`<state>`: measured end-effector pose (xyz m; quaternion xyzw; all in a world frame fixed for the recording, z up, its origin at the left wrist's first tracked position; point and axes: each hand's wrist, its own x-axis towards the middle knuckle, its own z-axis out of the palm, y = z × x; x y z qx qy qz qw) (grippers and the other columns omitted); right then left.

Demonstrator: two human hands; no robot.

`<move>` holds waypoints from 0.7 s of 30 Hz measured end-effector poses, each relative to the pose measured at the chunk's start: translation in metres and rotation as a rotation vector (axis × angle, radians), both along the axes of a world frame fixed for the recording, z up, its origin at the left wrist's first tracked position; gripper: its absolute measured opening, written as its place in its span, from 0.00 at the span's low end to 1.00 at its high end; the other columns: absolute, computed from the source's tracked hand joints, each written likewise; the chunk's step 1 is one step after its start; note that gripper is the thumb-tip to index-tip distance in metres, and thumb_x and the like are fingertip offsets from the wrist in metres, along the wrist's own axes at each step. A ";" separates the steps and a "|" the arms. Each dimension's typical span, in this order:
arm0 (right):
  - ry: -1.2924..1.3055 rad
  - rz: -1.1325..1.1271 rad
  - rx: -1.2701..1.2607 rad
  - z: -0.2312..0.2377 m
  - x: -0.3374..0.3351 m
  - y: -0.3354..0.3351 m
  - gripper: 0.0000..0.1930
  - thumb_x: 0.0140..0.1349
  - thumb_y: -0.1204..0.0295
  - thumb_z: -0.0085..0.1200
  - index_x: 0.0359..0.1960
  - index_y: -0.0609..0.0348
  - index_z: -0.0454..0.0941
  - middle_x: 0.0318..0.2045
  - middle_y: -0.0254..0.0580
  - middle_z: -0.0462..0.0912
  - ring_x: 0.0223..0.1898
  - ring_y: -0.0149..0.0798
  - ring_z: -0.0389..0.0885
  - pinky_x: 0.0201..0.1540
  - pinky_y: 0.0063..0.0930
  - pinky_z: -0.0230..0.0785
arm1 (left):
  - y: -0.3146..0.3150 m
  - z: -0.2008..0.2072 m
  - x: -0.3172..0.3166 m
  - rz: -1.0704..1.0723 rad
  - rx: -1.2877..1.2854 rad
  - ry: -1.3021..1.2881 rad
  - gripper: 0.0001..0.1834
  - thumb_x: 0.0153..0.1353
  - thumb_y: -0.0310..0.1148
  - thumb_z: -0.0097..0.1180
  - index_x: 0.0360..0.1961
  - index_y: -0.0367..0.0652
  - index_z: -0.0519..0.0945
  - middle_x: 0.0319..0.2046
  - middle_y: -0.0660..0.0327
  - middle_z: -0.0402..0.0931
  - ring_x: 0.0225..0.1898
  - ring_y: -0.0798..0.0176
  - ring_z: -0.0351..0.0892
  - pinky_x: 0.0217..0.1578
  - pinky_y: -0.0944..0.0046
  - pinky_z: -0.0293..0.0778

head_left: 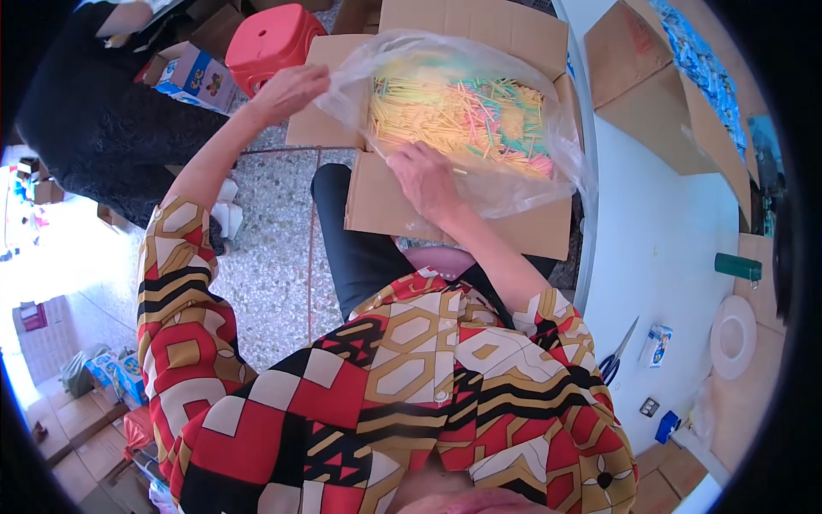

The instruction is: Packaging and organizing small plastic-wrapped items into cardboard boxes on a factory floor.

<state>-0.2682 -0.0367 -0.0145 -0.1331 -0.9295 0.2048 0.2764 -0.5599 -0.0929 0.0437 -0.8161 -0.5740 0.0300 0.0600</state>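
Observation:
An open cardboard box [462, 214] stands in front of me, lined with a clear plastic bag [351, 90]. Inside lie a great many thin sticks [437, 111], mostly yellow, with pink and green ones toward the right. My left hand [291, 90] is closed on the bag's left edge, beside the box's left flap. Over the near side, my right hand [425, 180] has its fingers curled against the plastic, close to the sticks; its fingertips are partly hidden.
A red stool [274, 43] stands beyond my left hand, near another person's dark-clothed legs [94, 120]. On the white table [659, 248] at right are scissors [618, 353], a small blue-white packet [658, 345] and an open carton [642, 86] with blue packets.

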 end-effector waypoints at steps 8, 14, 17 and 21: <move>0.097 0.019 -0.019 0.002 0.027 -0.001 0.03 0.49 0.76 0.53 0.27 0.58 0.74 0.29 0.39 0.76 0.33 0.41 0.76 0.36 0.32 0.69 | -0.003 -0.009 -0.061 0.312 0.283 0.064 0.04 0.56 0.29 0.47 0.30 0.39 0.70 0.33 0.56 0.70 0.36 0.51 0.75 0.33 0.57 0.73; 0.028 0.039 -0.414 0.025 0.019 0.018 0.08 0.56 0.71 0.50 0.34 0.62 0.75 0.33 0.43 0.78 0.36 0.46 0.76 0.40 0.35 0.69 | 0.000 -0.020 -0.077 0.551 0.321 -0.179 0.07 0.55 0.33 0.51 0.32 0.41 0.72 0.36 0.55 0.73 0.37 0.48 0.75 0.34 0.53 0.73; -0.073 -0.069 -0.494 0.031 0.012 0.060 0.11 0.58 0.68 0.48 0.38 0.62 0.75 0.35 0.46 0.77 0.39 0.48 0.76 0.44 0.37 0.68 | 0.028 0.002 -0.015 0.392 0.705 -0.329 0.08 0.52 0.32 0.54 0.33 0.42 0.72 0.38 0.55 0.74 0.36 0.47 0.75 0.35 0.51 0.72; -0.141 0.009 -0.181 0.003 -0.006 0.117 0.14 0.56 0.70 0.48 0.45 0.60 0.71 0.41 0.47 0.75 0.46 0.47 0.73 0.49 0.38 0.66 | 0.031 -0.011 0.030 0.269 0.117 -0.383 0.15 0.48 0.31 0.57 0.39 0.45 0.73 0.40 0.57 0.73 0.45 0.51 0.72 0.48 0.55 0.68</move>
